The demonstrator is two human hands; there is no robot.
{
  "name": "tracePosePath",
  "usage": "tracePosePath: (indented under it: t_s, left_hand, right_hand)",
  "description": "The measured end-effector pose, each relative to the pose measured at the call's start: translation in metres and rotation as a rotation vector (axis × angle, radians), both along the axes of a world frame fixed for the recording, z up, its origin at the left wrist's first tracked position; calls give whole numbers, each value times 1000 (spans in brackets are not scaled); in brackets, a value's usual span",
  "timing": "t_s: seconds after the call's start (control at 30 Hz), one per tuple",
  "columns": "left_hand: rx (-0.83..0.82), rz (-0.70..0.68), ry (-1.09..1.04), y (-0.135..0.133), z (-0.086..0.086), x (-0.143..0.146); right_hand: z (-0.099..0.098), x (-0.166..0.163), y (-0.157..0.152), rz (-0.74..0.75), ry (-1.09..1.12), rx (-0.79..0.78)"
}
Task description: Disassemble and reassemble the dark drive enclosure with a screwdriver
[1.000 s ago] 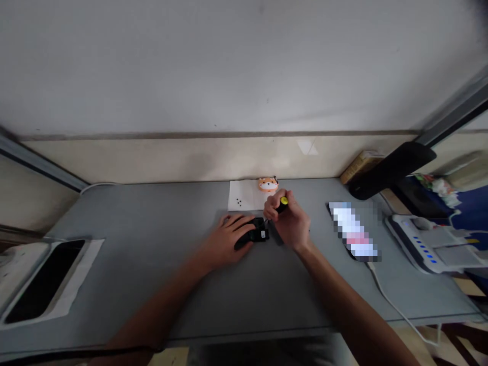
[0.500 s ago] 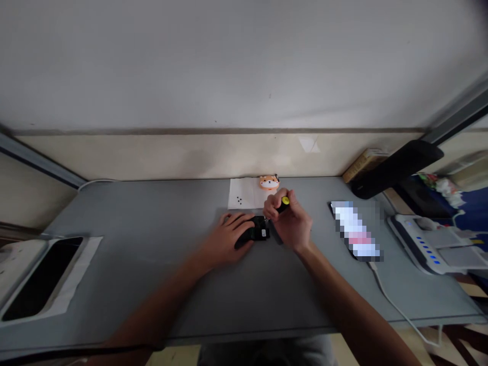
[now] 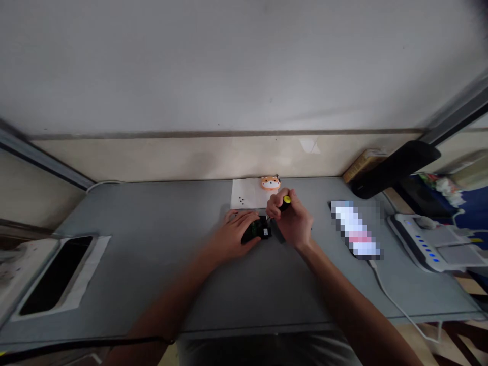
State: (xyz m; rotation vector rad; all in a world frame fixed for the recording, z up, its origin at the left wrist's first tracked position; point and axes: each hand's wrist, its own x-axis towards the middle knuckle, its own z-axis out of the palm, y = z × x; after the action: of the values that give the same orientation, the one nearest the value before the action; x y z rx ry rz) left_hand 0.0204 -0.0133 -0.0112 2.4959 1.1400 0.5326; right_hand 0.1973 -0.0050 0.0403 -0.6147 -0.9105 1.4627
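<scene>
My left hand [image 3: 237, 231] lies over a small black electronic device [image 3: 253, 233] on the grey desk, fingers on top and thumb along its near side, gripping it. A white label shows at the device's right end. In my right hand [image 3: 293, 218] is a screwdriver [image 3: 286, 201], its black handle with a yellow end cap wrapped by my fingers. The thin shaft slants down toward the right end of the device; whether the tip touches it I cannot tell. Behind my hands, several tiny black screws [image 3: 241, 201] lie on a white paper sheet [image 3: 249, 188].
An orange animal-face case [image 3: 270, 183] sits on the paper's far right corner. To the right are a lit phone [image 3: 354, 229] on a white cable, a power strip [image 3: 415, 244] and a black cylinder [image 3: 396, 168]. Another phone [image 3: 57, 274] lies at the left.
The view has shifted slightly. My left hand has tilted a little on the device and its thumb is now closer to the right end. My right hand keeps hold of the screwdriver.
</scene>
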Motion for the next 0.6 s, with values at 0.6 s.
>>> tracePosePath:
  t_s: [0.6]
  left_hand:
    - [-19, 12, 26, 0, -3, -1]
  right_hand:
    - [0, 0, -4, 11, -5, 20]
